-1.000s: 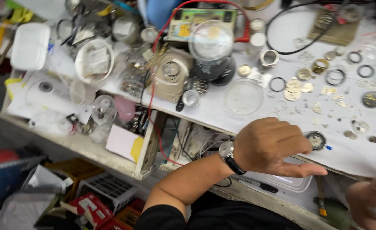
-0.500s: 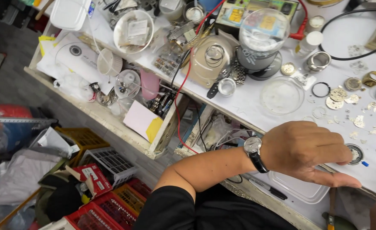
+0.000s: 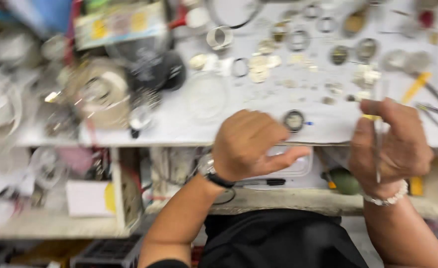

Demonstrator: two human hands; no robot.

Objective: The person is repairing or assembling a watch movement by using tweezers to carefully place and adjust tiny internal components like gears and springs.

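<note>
White workbench [image 3: 258, 130], cluttered with small round metal parts and rings; picture blurred. Head view: left hand [image 3: 251, 144], watch on the wrist, hovers loosely curled over the bench edge, gripping nothing, just beside a round watch case [image 3: 294, 120]. Right hand [image 3: 395, 144] is closed around thin tweezers [image 3: 377, 149], held upright.

Bright, even overhead light, soft shadows only. Heavy motion blur everywhere, worst left of the left hand [image 3: 251, 144], where clutter smears into streaks. White bench top [image 3: 328, 129] above that hand slightly washed out. Both hands soft-edged; small parts indistinct.
</note>
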